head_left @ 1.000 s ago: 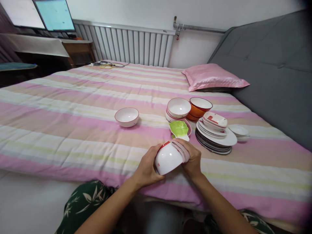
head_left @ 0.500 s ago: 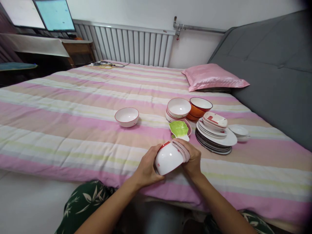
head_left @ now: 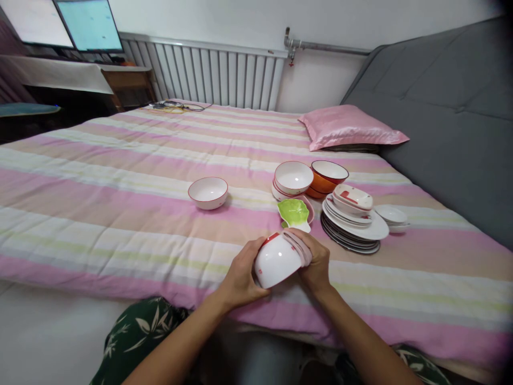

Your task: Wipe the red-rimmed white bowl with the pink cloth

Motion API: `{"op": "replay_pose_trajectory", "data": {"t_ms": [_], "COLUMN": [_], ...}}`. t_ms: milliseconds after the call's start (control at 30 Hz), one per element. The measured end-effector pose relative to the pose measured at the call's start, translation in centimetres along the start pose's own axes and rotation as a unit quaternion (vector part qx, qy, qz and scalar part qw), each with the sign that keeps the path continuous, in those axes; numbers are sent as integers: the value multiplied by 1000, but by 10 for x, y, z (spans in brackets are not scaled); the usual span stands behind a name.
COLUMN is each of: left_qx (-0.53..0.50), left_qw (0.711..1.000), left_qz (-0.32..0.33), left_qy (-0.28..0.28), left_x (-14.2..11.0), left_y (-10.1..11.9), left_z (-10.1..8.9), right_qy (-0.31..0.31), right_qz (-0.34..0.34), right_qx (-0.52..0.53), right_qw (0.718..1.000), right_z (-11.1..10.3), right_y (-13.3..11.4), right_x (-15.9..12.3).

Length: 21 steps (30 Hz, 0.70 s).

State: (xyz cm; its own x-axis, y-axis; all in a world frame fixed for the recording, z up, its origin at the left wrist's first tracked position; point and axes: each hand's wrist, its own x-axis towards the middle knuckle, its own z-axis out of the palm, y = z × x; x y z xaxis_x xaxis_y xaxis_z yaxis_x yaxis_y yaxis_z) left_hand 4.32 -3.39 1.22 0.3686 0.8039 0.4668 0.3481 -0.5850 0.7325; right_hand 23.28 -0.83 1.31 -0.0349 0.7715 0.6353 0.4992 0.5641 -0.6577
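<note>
A white bowl (head_left: 276,262) with small red marks is tilted on its side above the bed's near edge. My left hand (head_left: 242,270) grips its left side, thumb below and fingers over the top. Folded over the bowl's right rim is a pale pink cloth (head_left: 298,248), pinched there by my right hand (head_left: 318,262). The inside of the bowl faces away and is hidden. Just beyond it lies a green leaf-shaped dish (head_left: 294,212) with a white end, resting by a pink dish (head_left: 308,207).
One white bowl (head_left: 208,193) stands apart on the striped bedspread (head_left: 132,214). Farther right are stacked white bowls (head_left: 294,178), orange bowls (head_left: 323,184), a pile of plates (head_left: 379,227) topped by rectangular dishes (head_left: 352,198), and small white dishes (head_left: 393,215). A pink pillow (head_left: 352,126) lies behind.
Almost nothing differs. Both hands, the bowl and the cloth keep nearly the same position; the whole view has shifted very slightly.
</note>
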Motion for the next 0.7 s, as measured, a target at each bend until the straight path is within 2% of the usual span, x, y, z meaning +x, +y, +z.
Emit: {"op": "replay_pose_trajectory", "data": {"t_ms": [700], "left_qx": [-1], "left_qw": [1000], "left_qz": [0], "left_qy": [-1], "left_x": [0], "left_y": [0], "left_z": [0], "right_qy": [2], "right_qz": [6], "right_qx": [4], "right_qw": [1000], "right_z": [-1], "right_y": [0], "right_x": [0]}}
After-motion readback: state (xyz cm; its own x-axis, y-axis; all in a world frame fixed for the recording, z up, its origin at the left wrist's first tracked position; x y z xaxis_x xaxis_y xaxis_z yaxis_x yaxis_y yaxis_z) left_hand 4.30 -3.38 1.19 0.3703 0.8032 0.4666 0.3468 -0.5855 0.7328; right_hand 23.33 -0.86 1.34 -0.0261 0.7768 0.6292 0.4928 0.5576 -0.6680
